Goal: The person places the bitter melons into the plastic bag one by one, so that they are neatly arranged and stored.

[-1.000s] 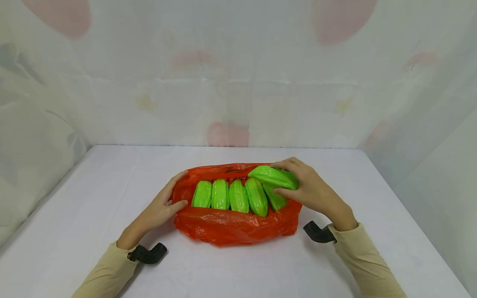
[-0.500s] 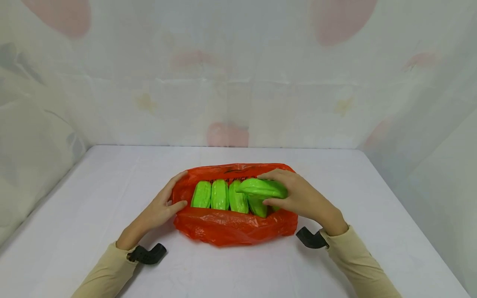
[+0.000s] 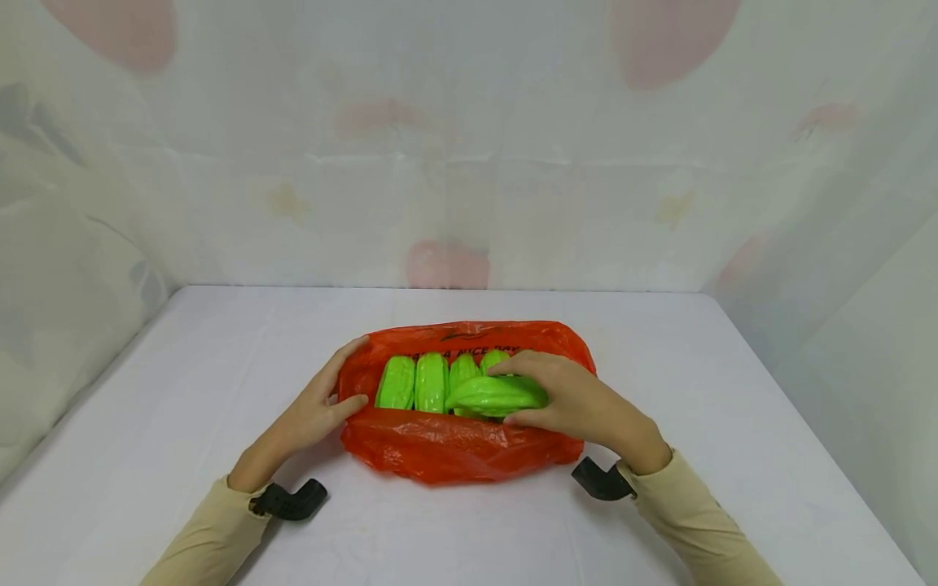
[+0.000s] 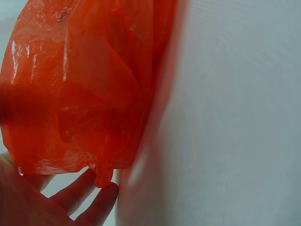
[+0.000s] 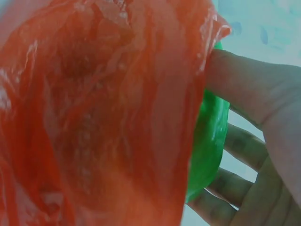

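Observation:
A red plastic bag (image 3: 462, 448) lies on the table in the head view, its mouth spread wide. Inside it, several glossy green star fruits (image 3: 396, 382) stand side by side in a row. My left hand (image 3: 317, 413) holds the bag's left end, thumb at the front rim and fingers around the side. With thumb and fingers my right hand (image 3: 582, 404) grips one star fruit (image 3: 497, 395), lying sideways low over the row's right part. In the right wrist view the bag partly hides this star fruit (image 5: 209, 136).
Each wrist wears a black camera mount, the left one (image 3: 293, 499) and the right one (image 3: 604, 478) both close above the white table (image 3: 454, 537). A pale patterned curtain (image 3: 469, 163) hangs behind the table and along both sides.
My right hand has moved left and down with the star fruit, from above the bag's right end to low over the row. The left hand and the bag stay nearly still.

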Available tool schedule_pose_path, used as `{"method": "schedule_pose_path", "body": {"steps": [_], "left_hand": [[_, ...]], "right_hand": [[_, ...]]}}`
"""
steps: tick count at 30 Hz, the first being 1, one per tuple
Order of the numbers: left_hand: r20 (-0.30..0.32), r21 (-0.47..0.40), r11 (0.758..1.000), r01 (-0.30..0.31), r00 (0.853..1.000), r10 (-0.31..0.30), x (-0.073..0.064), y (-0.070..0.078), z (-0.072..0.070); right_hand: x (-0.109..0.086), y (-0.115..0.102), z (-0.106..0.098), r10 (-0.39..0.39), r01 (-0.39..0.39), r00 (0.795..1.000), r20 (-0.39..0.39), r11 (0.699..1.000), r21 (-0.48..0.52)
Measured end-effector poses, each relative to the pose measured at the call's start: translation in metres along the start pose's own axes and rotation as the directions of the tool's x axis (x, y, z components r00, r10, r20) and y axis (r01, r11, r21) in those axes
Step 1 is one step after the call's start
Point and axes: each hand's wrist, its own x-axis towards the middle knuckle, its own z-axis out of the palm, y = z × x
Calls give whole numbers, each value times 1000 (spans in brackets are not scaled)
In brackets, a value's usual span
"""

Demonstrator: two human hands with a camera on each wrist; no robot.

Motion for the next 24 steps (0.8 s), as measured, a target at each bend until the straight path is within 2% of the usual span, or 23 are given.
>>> {"method": "schedule_pose_path", "body": {"steps": [10,24], "left_hand": [[-1,-4,1000,3,1000,-3,0,1,0],[4,-18,1000,12,1000,-11,0,2,0]], "right_hand": [[0,-9,2,29,-27,997,68,999,-31],[1,-7,4,34,-29,985,172,999,-33]]}}
